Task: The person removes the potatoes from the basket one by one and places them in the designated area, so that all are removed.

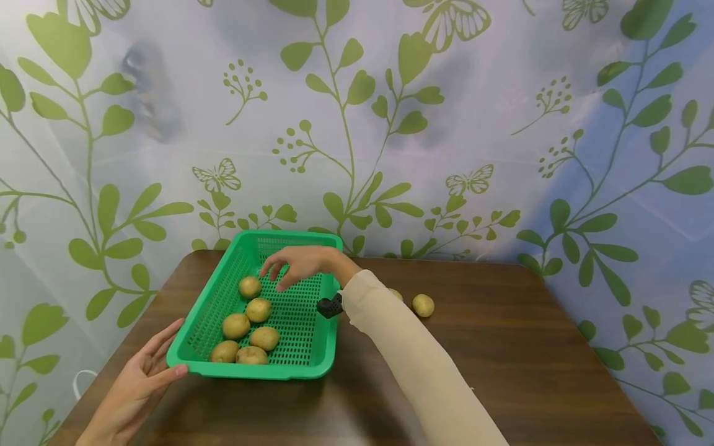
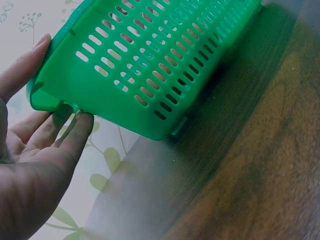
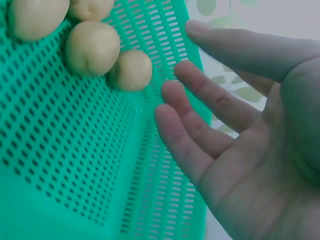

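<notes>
L hand point(image 1: 139, 376) grips basket point(image 1: 251, 371) at near-L corner, thumb on rim. R hand point(image 1: 301, 266) hangs over basket, fingers loosely spread, nothing held; potatoes inside point(image 1: 264, 338) lie L & nearer person. Loose potato point(image 1: 423, 305) on surface point(image 1: 491, 347), R of basket, closer to R hand.

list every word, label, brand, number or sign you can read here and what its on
None: no readable text in any view. The green basket shows only slots, the visible sides of the potatoes bear no labels, and the backdrop has only printed plants and butterflies. The black item by the sleeve is too small to tell.
</notes>
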### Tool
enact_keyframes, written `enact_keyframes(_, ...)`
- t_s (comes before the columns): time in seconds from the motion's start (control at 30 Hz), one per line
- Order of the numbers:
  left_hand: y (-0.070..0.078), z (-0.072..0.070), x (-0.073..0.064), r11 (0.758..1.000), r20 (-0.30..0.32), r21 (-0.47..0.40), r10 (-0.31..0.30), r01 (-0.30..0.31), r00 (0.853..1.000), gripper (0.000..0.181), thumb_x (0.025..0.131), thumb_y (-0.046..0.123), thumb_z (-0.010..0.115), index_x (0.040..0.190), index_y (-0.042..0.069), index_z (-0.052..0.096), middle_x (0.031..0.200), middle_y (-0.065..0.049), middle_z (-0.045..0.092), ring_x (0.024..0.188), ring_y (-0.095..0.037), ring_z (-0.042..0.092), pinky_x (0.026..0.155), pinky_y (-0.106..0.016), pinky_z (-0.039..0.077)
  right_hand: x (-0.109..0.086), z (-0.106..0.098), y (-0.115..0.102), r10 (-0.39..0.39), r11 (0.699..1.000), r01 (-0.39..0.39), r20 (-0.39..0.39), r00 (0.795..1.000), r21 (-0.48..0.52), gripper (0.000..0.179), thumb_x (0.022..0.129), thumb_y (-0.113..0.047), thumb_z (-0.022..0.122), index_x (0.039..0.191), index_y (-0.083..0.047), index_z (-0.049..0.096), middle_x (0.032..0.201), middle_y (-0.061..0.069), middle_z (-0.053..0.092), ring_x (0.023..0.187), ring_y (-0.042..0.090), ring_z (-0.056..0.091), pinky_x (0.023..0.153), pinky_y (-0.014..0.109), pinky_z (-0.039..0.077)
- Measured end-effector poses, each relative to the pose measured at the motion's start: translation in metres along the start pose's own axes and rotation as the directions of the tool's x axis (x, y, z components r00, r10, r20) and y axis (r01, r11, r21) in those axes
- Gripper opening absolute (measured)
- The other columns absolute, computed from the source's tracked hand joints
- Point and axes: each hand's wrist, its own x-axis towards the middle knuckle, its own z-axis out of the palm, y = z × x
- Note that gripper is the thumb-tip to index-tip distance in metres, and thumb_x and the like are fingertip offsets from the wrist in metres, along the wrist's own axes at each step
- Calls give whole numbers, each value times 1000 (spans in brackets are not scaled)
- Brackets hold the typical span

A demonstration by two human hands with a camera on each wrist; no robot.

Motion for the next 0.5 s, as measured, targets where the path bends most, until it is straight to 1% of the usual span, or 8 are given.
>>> enact_keyframes(0.07,-1,0,1,1000,1,2,2,-2,1000,74,101,-19,44,165,13,24,157,8,45,133,-14,55,103,-28,49,6,2,1,-7,1000,7,-3,1000,10,47,100,-10,71,145,-12,59,139,14,59,114,15,62,90,27,54)
enact_keyframes(0.2,0,1,0,1000,2,7,1,-1,1000,75,101,-19,45,165,13,23,157,9,44,133,-13,54,103,-28,49,17,9,6,-17,999,17,8,1000,40,51,99,-10,73,147,-9,57,145,20,55,115,15,61,91,28,55)
enact_keyframes(0.37,-1,0,0,1000,5,11,9,-10,1000,75,101,-19,45,165,12,22,158,9,43,134,-13,53,103,-27,49,30,19,11,-21,995,20,4,1000,95,52,98,-7,74,147,-6,57,142,16,58,124,23,58,91,27,55)
enact_keyframes(0.5,-2,0,1,999,28,4,34,-34,999,76,101,-21,44,166,11,21,158,8,43,136,-13,52,104,-27,48,42,30,16,-33,995,34,-8,999,96,50,98,-7,73,146,-7,58,140,12,59,126,23,57,89,26,55)
